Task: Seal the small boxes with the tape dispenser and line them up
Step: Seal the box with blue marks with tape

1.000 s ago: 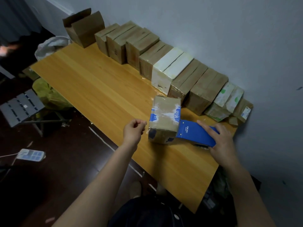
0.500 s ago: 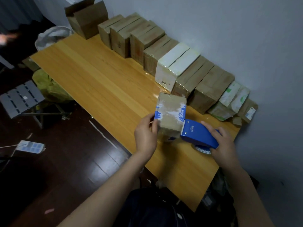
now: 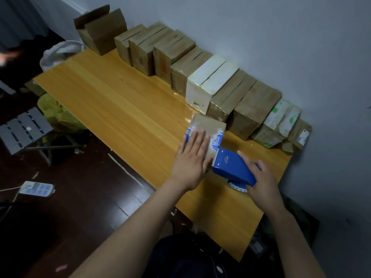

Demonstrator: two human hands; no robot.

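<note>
**A:** Fingers first?

**B:** Left hand (image 3: 189, 161): fingers (image 3: 197, 140) were straight and flat, pressing on top of the small box (image 3: 208, 125), gripping nothing. Right hand (image 3: 263, 183): fingers were curled round the blue tape dispenser (image 3: 232, 167), index finger laid along its top.

**A:** Dispenser against the box?

**B:** Its toothed edge sat at the box's near right corner, just beside the left palm. Could not tell whether tape ran between them.

**A:** Where was the box?

**B:** On the desk (image 3: 120, 109), toward its right end, just in front of the row of boxes (image 3: 200, 77) along the wall. Could not tell whether it touched them.

**A:** Step?

**B:** My judgement: the end of a sealing pass, with the flat hand smoothing the strip and the dispenser placed to cut.

**A:** And next?

**B:** Probably a tilt of the dispenser to tear the tape on its teeth. The left hand would need to bear down so the light box doesn't slide or tip. After that, the box goes into line with the row.
</note>
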